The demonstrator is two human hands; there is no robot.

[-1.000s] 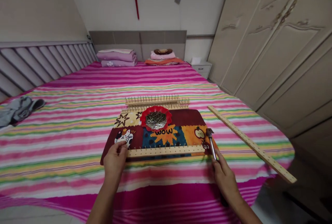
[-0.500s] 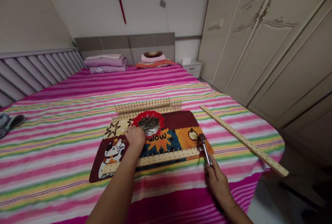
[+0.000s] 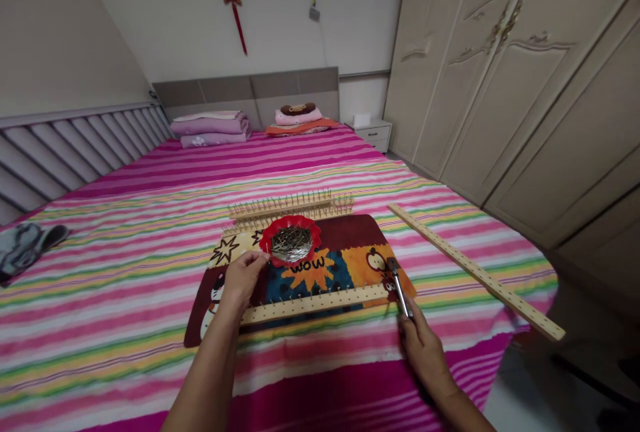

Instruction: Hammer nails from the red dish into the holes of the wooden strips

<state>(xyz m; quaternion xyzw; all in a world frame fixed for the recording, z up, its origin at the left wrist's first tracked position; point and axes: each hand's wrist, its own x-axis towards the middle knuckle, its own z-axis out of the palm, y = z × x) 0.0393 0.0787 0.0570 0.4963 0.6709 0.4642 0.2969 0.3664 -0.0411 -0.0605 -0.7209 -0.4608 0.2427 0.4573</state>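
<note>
Nails (image 3: 293,243), thin and made of shiny metal, lie in a heap in a red plastic-looking bowl with a wavy rim (image 3: 315,239). The bowl sits on a dark red, blue and orange mat with cartoon pictures (image 3: 350,229), on a bed with a pink striped cover (image 3: 200,172). The left hand (image 3: 243,279) is right by the bowl's near left edge. Its grip looks small, with the fingertips close together — but they are too tiny to tell if they are all the way closed or have a nail. The right hand (image 3: 423,345) has its fingers wrapped around the low end of a hammer with a silver shaft (image 3: 401,295), and the dark head points away. One nail should be very light, hard and a bit slippery, so a pinch near its middle would hold it best. The hammer is likely heavy at its head, so low on the handle is a good place for a firm hold. On the mat's near side lies a pale wooden strip with small holes and a row of nails (image 3: 310,303). It looks stiff and not too heavy — best held at a bare end, as the nails could prick.
</note>
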